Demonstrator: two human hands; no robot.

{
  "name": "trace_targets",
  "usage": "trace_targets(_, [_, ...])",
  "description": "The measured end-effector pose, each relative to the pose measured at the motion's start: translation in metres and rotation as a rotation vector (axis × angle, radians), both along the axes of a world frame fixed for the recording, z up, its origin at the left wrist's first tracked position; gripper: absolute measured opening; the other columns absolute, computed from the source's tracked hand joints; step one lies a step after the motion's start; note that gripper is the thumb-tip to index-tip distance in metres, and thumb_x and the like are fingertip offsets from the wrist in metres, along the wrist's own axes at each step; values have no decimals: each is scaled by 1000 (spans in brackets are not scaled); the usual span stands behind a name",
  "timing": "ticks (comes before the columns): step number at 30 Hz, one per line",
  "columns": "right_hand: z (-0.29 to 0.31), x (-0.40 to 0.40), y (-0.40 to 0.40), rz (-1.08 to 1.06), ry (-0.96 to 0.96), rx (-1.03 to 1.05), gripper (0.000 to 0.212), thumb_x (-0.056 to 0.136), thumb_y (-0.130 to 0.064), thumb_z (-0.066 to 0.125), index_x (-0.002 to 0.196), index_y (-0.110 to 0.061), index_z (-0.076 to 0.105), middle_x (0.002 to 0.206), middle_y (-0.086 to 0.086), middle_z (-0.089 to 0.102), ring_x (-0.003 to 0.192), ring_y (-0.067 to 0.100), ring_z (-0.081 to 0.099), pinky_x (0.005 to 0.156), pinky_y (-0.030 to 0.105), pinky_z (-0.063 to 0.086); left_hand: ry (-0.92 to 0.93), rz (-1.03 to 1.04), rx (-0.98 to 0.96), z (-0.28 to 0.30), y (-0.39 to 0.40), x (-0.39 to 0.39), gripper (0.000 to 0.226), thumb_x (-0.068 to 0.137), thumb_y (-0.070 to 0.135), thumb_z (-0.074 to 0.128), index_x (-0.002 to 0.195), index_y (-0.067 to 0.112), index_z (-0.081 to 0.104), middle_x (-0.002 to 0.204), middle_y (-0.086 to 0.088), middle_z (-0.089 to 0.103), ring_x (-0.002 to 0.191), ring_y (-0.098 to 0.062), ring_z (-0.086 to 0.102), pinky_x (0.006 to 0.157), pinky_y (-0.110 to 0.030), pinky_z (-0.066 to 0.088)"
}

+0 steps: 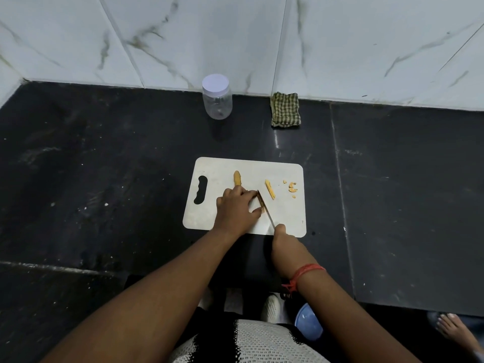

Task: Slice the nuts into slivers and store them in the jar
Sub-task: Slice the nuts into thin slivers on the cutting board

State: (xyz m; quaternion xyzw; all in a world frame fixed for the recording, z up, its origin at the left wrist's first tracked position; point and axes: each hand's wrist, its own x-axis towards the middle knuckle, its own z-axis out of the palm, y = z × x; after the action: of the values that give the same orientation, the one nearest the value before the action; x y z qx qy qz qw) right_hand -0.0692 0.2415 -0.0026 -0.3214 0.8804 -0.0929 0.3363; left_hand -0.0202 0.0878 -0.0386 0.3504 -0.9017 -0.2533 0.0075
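A white cutting board (285, 216) lies on the black counter. My left hand (237, 205) presses down on the board, its fingertips holding a nut piece against the knife blade (264, 206); that piece is mostly hidden. My right hand (284, 244) grips the knife handle at the board's near edge. A whole yellowish nut (237, 177) lies just beyond my left hand. One long sliver (270, 189) and small bits (292, 187) lie to the right of the blade. A clear plastic jar (217, 96) with a white lid on stands at the back by the wall.
A folded green checked cloth (285, 109) lies against the wall, right of the jar. The black counter (104, 166) meets a marble-tiled wall at the back. Below the counter edge I see a blue bowl (309, 324) and another person's foot (455, 330).
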Motion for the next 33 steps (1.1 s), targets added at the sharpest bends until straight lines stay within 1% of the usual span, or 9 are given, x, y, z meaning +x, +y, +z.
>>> trace_targets(6, [-3,4,8,-5,-16,24,19,89,0,32,101,-13,31,79,9,52,75,31,54,67,38,40,8,5,-1,0,3,1,49,89,51,63,135,33,60,128,3,54,119,-23,44,101,-41,35])
trace_targets(9, [-2,6,18,-9,-31,36,21,88,1,31,103,-14,30,93,18,61,84,35,60,70,39,42,11,6,-4,1,3,0,46,89,50,64,132,33,61,128,3,54,119,-22,45,101,-41,35])
trace_targets(11, [-3,7,18,1,-30,47,24,88,2,30,107,-12,32,97,19,63,87,36,61,70,38,42,8,5,0,0,2,0,46,90,50,64,132,33,61,129,3,53,119,-22,44,101,-41,34])
trace_targets(14, [0,9,12,11,-41,54,22,88,3,31,103,-13,30,98,20,62,83,34,57,71,38,41,-4,-2,-8,-1,1,1,45,91,50,62,133,34,60,129,3,53,120,-22,44,101,-41,34])
trace_targets(16, [0,5,6,13,-30,40,19,89,1,32,102,-14,29,93,18,59,78,32,53,71,39,42,-5,6,-2,0,0,0,47,91,50,62,135,34,59,129,3,53,120,-23,44,101,-41,35])
trace_targets(20, [-2,-2,-3,18,15,7,24,90,2,34,111,-9,35,75,8,50,72,30,54,66,37,43,-10,11,-3,1,1,-1,51,91,50,62,140,34,56,130,3,53,121,-22,44,102,-41,34])
trace_targets(22, [-3,0,2,16,13,7,21,90,1,34,108,-11,35,71,5,47,70,29,54,65,37,42,-8,12,4,1,2,0,51,91,50,62,139,34,57,129,2,53,120,-22,44,102,-41,34])
trace_targets(26, [-5,3,9,11,-1,-19,21,92,-1,33,111,-10,36,76,6,49,71,27,53,66,37,42,-1,9,-6,1,2,0,49,91,51,62,137,33,58,130,2,53,120,-22,44,101,-41,34])
trace_targets(33, [-5,-5,-4,4,7,-29,20,92,2,34,109,-7,37,74,8,51,65,27,52,62,35,41,-6,15,0,1,2,-2,52,92,51,61,141,34,55,129,2,53,120,-22,44,100,-41,34])
